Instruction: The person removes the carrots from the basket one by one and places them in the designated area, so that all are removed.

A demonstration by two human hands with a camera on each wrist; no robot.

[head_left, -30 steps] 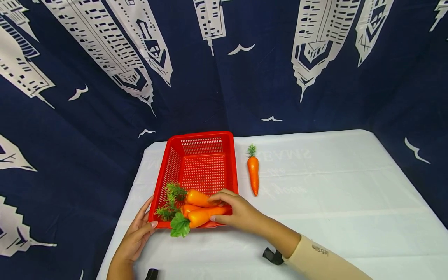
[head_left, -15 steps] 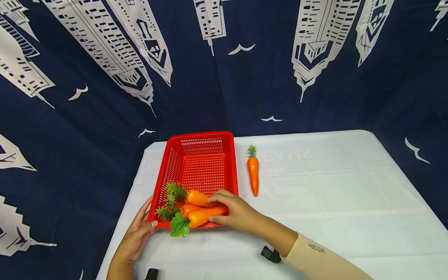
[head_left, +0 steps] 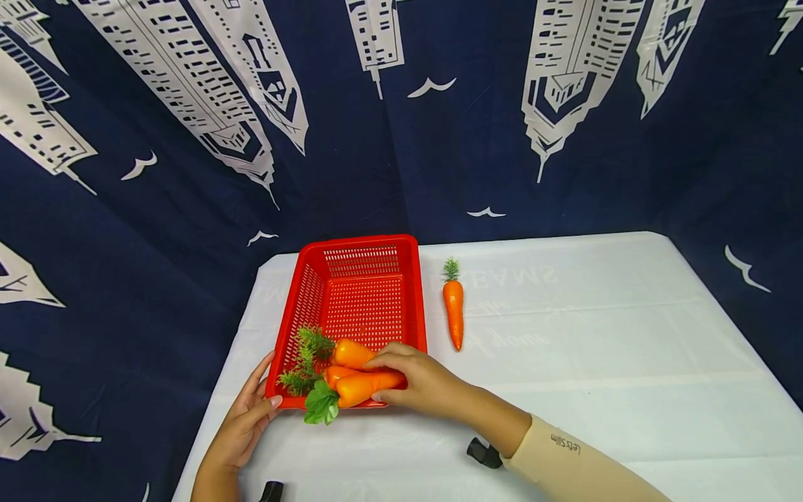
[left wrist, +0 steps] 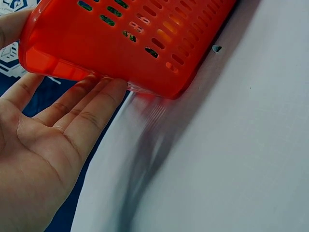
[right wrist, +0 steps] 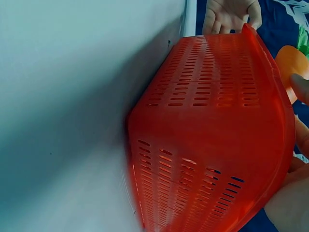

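nearby, the left hand [head_left: 249, 413] grips the red basket [head_left: 365, 300] by its near left corner, while the right hand [head_left: 426, 376] pinches the leafy carrot [head_left: 359, 390] at the near rim; two other carrots [head_left: 351, 353] lie inside, just beyond. farther off, a lone carrot [head_left: 454, 314] rests on the white table [head_left: 596, 362], beside the basket.

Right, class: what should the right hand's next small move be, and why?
Probably ease the nearest carrot farther into the red basket: the right hand holds its narrow end, its leaves overhang the near rim, and the left hand grips the basket's corner.
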